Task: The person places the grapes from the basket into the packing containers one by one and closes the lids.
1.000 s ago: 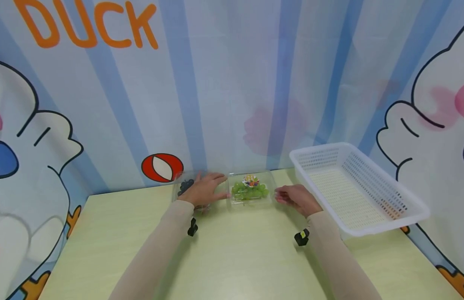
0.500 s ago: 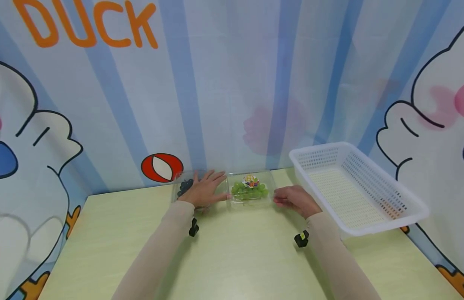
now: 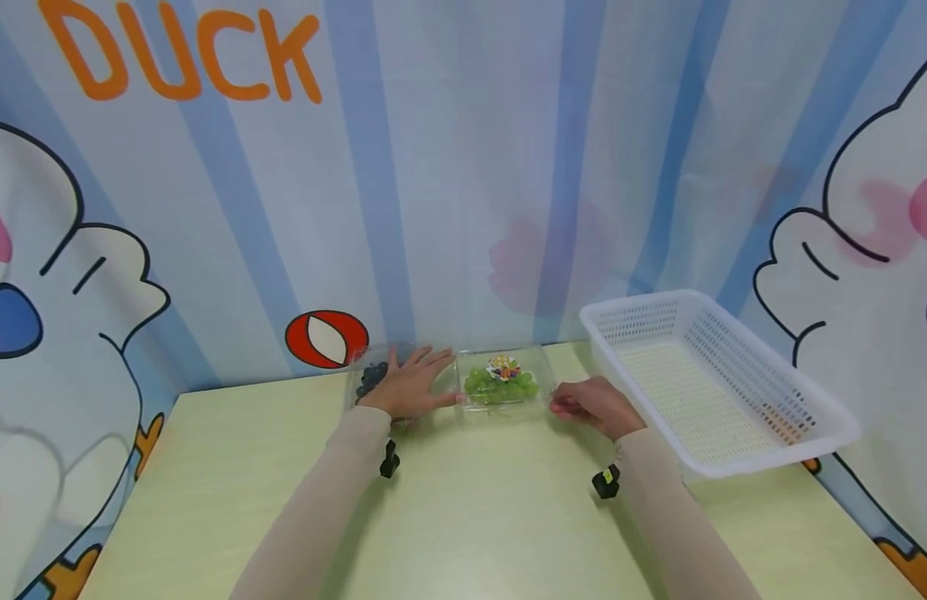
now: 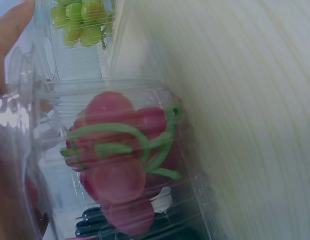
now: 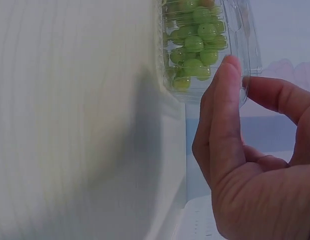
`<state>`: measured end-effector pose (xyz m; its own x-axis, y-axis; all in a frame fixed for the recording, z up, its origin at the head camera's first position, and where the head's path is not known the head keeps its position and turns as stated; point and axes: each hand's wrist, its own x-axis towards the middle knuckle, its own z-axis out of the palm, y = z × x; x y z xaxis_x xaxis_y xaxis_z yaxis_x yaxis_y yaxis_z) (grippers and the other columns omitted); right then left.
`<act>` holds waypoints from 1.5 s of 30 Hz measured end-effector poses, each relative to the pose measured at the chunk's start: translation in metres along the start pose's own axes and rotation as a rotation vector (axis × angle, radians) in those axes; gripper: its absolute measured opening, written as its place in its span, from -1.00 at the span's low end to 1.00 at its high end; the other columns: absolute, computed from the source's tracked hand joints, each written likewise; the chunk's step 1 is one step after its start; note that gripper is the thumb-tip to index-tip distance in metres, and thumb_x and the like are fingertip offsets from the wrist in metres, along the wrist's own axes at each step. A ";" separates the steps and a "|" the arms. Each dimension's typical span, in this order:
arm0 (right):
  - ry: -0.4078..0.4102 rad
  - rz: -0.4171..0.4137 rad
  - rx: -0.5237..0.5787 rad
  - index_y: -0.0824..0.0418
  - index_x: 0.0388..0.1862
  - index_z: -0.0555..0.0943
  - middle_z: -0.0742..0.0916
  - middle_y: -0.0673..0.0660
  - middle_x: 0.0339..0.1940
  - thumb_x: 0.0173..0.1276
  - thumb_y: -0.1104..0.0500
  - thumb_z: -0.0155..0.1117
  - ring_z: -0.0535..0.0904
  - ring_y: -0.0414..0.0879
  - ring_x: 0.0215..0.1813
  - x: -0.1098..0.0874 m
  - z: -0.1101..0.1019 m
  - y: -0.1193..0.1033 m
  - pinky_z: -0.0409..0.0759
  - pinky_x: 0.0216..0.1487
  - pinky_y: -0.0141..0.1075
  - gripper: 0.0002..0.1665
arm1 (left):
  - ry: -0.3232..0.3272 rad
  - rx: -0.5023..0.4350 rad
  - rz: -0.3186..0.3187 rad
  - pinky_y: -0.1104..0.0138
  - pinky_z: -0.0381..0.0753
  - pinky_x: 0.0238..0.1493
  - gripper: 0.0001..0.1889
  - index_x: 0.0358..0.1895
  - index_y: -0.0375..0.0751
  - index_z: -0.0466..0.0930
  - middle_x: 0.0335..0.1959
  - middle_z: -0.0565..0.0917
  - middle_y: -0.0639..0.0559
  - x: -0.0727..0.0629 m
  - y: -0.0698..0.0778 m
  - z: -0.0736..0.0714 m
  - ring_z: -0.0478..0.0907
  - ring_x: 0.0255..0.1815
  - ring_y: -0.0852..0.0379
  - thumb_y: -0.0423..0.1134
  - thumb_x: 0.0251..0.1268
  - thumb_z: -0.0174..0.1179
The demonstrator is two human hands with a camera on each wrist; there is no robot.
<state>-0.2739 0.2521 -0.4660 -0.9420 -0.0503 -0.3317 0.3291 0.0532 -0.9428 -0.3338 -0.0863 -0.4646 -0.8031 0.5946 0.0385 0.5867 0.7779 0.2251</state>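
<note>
Two clear plastic clamshell boxes stand side by side at the back of the table. Inside the left box (image 4: 155,85) are red grapes (image 4: 119,177) with green stems and some dark grapes (image 3: 370,377). My left hand (image 3: 414,390) rests over this box, fingers spread, its thumb reaching the seam between the boxes. The right box (image 3: 540,365) holds green grapes (image 3: 501,388) under a colourful round sticker (image 3: 503,367). With thumb and fingers, my right hand (image 5: 235,145) pinches that box's rim at its right end.
A white perforated plastic basket (image 3: 647,358) stands to the right of my right hand, angled along the table's edge. Directly behind the boxes hangs a blue and white striped curtain (image 3: 463,167) with cartoon prints. The pale table (image 3: 493,508) extends toward me.
Both hands keep nearly the same place on the boxes, and the boxes have not visibly shifted. The head view has tilted very slightly.
</note>
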 end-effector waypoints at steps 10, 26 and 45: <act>-0.023 0.002 0.005 0.60 0.22 0.50 0.79 0.20 -0.22 0.39 0.28 0.25 0.74 -0.20 -0.31 -0.003 -0.004 0.007 0.72 -0.17 -0.39 -0.48 | 0.013 -0.022 -0.001 -0.44 -0.51 0.42 -0.14 0.65 0.16 0.04 0.67 0.08 0.11 -0.001 0.003 0.001 -0.11 0.68 -0.14 0.46 0.41 -0.08; -0.002 0.003 0.057 0.63 0.23 0.47 0.78 0.14 -0.32 0.41 0.29 0.22 0.75 -0.21 -0.35 -0.006 0.001 0.013 0.72 -0.23 -0.41 -0.48 | 0.013 -0.035 -0.001 -0.45 -0.50 0.42 -0.12 0.65 0.15 0.06 0.66 0.10 0.09 -0.001 0.004 0.006 -0.08 0.67 -0.16 0.46 0.39 -0.04; -0.009 -0.003 0.047 0.62 0.21 0.50 0.80 0.15 -0.31 0.40 0.28 0.23 0.75 -0.21 -0.34 -0.001 0.003 0.009 0.72 -0.24 -0.42 -0.49 | 0.021 -0.020 -0.012 -0.45 -0.49 0.42 -0.10 0.65 0.18 0.04 0.66 0.10 0.11 -0.002 0.000 0.003 -0.08 0.68 -0.13 0.51 0.36 -0.08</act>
<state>-0.2693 0.2502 -0.4742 -0.9424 -0.0590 -0.3291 0.3294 0.0061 -0.9442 -0.3319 -0.0873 -0.4673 -0.8120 0.5810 0.0559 0.5753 0.7804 0.2449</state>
